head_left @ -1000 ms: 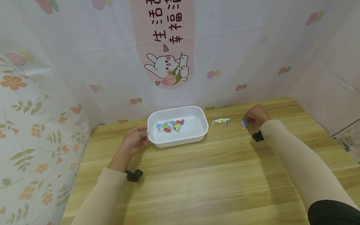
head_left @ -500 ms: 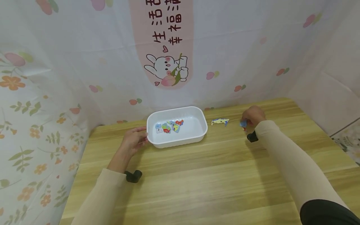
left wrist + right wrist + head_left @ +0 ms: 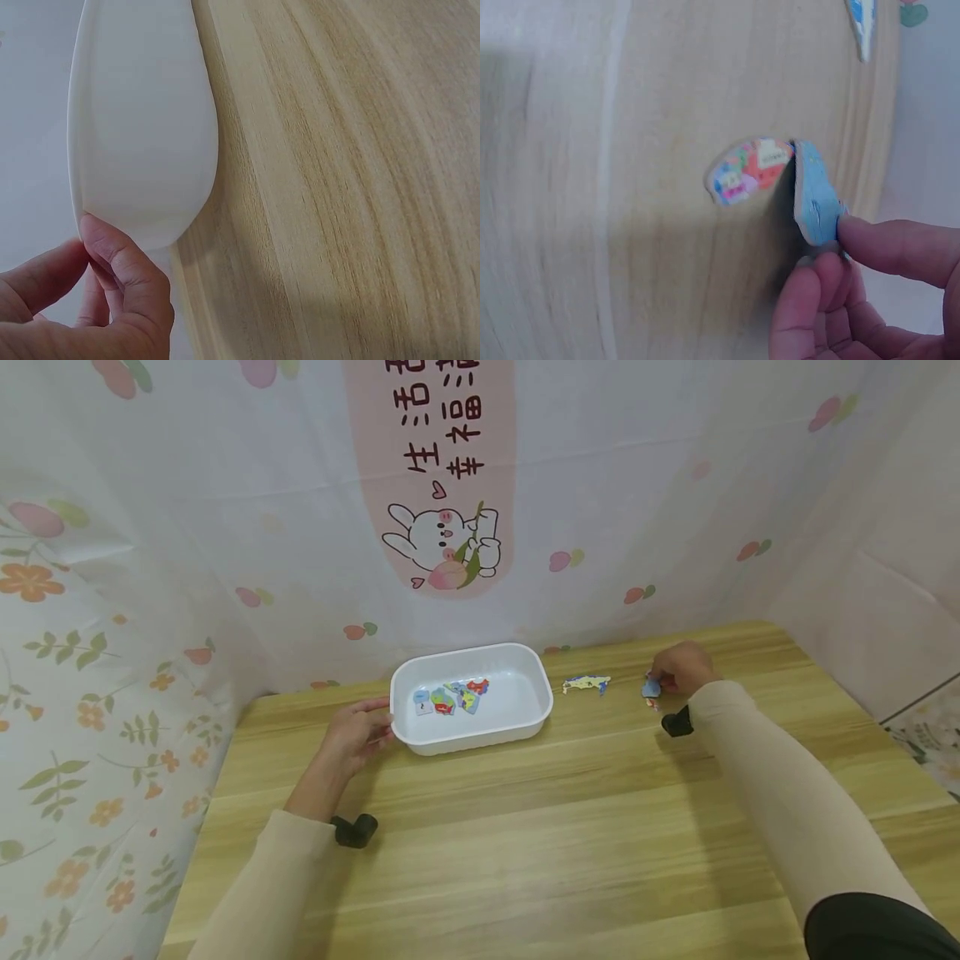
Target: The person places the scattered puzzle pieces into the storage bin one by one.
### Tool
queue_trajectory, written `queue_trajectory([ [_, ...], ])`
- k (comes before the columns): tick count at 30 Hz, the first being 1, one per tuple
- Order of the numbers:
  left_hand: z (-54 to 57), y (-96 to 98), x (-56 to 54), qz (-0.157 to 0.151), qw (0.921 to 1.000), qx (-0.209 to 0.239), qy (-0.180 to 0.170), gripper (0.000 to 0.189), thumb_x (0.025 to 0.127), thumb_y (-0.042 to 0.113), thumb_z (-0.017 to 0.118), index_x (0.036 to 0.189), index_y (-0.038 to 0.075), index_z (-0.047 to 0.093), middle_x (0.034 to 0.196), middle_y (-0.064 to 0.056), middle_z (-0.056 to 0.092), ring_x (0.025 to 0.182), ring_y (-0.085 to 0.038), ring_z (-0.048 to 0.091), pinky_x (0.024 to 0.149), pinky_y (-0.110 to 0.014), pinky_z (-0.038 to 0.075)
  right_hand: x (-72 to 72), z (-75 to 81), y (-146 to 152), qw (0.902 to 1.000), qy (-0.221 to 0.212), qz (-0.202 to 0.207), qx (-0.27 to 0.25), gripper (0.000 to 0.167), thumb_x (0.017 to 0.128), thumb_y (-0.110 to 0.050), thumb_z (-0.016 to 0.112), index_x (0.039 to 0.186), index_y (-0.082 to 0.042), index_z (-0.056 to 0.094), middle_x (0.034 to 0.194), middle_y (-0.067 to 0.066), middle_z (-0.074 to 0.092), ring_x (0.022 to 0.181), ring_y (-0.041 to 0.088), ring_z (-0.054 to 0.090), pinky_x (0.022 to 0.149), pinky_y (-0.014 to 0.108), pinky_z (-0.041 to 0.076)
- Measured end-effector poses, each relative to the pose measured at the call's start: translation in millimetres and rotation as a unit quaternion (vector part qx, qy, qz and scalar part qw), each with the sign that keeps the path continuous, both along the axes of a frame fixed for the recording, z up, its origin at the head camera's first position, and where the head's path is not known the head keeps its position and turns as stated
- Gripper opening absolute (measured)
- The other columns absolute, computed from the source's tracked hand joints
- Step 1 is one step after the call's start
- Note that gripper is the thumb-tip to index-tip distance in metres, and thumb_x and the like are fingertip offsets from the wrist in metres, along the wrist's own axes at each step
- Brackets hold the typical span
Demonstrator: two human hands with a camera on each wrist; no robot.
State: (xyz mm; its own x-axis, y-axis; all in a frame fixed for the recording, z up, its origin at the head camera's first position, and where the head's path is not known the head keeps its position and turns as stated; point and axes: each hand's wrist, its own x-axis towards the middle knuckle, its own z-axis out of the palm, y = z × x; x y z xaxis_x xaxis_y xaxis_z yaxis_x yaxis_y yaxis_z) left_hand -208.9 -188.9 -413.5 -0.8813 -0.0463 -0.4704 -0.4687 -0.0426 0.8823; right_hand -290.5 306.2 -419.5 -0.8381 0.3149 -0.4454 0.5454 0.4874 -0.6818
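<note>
My left hand (image 3: 351,737) pinches the rim of a white rectangular tray (image 3: 146,127) at its left end, thumb and index finger meeting there. Inside the tray lie several small colourful printed pieces (image 3: 444,700). To the right, my right hand (image 3: 684,668) pinches a flat light blue printed piece (image 3: 815,196) between thumb and fingers. That piece is tilted up on edge, one end right at a rounded multicoloured piece (image 3: 750,171) lying on the table. Fingers hide part of its lower end.
A long pale yellow and blue printed piece (image 3: 587,683) lies on the wooden table (image 3: 510,835) between the tray and my right hand. Behind the table's back edge hangs a patterned white cloth (image 3: 600,502). Another floral cloth (image 3: 97,735) borders the left side.
My right hand shifts slightly left, then back right, with the light blue piece still pinched. The left hand and the tray stay in place.
</note>
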Motion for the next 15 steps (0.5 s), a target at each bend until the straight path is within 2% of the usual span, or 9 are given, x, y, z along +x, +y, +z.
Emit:
queue_trajectory([
  [6,1.4,0.6,-0.4,0.003,1.0,0.002,-0.004,0.042,0.094,0.0,0.057,0.136,0.001,0.052,0.09,-0.007,0.06,0.07,-0.011,0.059,0.068,-0.02,0.054,-0.8,6.3,2.4,0.998,-0.01,-0.026,-0.058,0.007,0.084,0.002,0.062,0.077,0.001,0.063,0.06,0.001,0.059,0.057,0.012,0.058,0.06,0.025,0.055],
  [11,2.7,0.1,1.4,-0.001,1.0,-0.002,-0.002,0.043,0.094,0.0,0.056,0.136,0.001,0.051,0.096,-0.01,0.059,0.071,-0.012,0.058,0.067,-0.019,0.054,-0.4,13.6,4.1,0.9905,-0.012,-0.041,-0.131,0.004,0.088,0.006,0.057,0.086,0.004,0.06,0.064,0.004,0.059,0.058,0.014,0.061,0.063,0.025,0.057],
  [15,2.8,-0.1,1.8,-0.001,1.0,-0.002,-0.003,0.042,0.094,0.0,0.056,0.137,0.0,0.051,0.095,-0.009,0.059,0.071,-0.012,0.058,0.065,-0.019,0.053,-2.9,20.3,1.5,0.9884,0.0,-0.034,-0.148,0.005,0.09,0.006,0.054,0.09,0.003,0.059,0.065,0.005,0.06,0.058,0.015,0.063,0.062,0.026,0.058],
])
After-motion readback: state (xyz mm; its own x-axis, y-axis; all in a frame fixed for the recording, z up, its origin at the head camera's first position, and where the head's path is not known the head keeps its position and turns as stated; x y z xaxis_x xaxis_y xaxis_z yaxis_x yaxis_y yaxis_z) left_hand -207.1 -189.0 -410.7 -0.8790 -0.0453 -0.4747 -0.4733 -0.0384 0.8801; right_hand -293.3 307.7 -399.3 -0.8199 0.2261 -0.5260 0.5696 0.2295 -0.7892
